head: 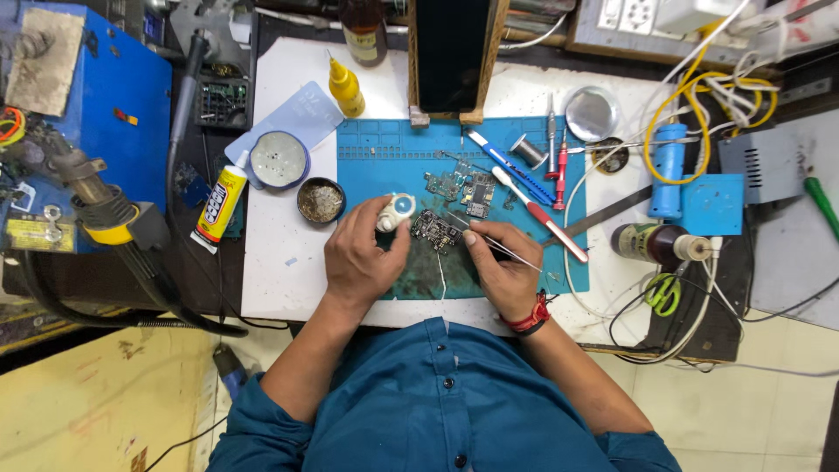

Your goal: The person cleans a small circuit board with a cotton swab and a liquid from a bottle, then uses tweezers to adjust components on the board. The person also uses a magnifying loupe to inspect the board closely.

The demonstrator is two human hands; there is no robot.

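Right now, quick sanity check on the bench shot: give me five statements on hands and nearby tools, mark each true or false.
1. The left hand holds a small white and blue dispenser. True.
2. The right hand holds a pair of scissors. False: it holds thin tweezers; the green-handled scissors lie off the mat to the right.
3. A small circuit board lies on the blue mat between the two hands. True.
4. The yellow bottle stands on the blue mat. False: it stands on the white surface beyond the mat's left corner.
5. The right wrist is bare. False: it wears a red band.
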